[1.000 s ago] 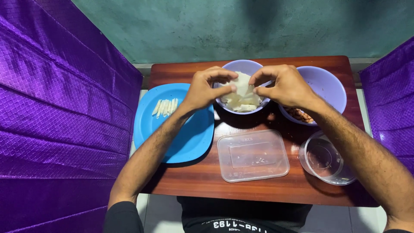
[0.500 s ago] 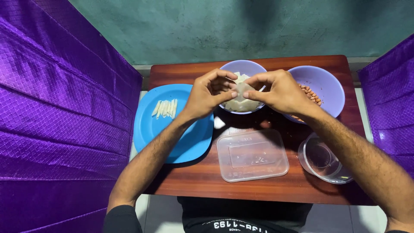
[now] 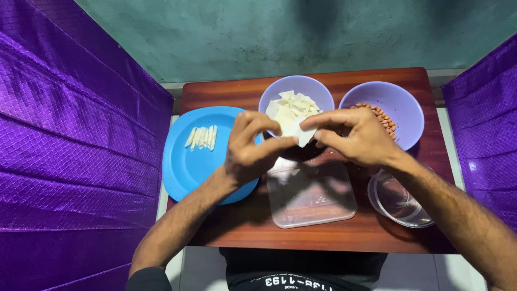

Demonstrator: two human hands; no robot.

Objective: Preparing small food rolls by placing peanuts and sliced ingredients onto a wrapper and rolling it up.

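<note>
Wooden table (image 3: pixel 242 231) — both hands (image 3: pixel 250 148) (image 3: pixel 358 141) pinch white wrapper (image 3: pixel 297 131); lower edge hidden.

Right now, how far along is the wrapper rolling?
Done: a short row of rolled pieces lies on the blue plate. In hand: the left hand and right hand pinch one white wrapper between them. Left: many flat wrappers in the near purple bowl, and peanuts in the other.

Left hand (image 3: pixel 249 148) and right hand (image 3: pixel 353 139) cover near rim of bowl of pale squares (image 3: pixel 295 102). Held white square (image 3: pixel 298 132) partly behind fingertips (shape unclear). Peanut bowl (image 3: pixel 389 108) contents half hidden by right hand. Right forearm cut off at frame edge.
</note>
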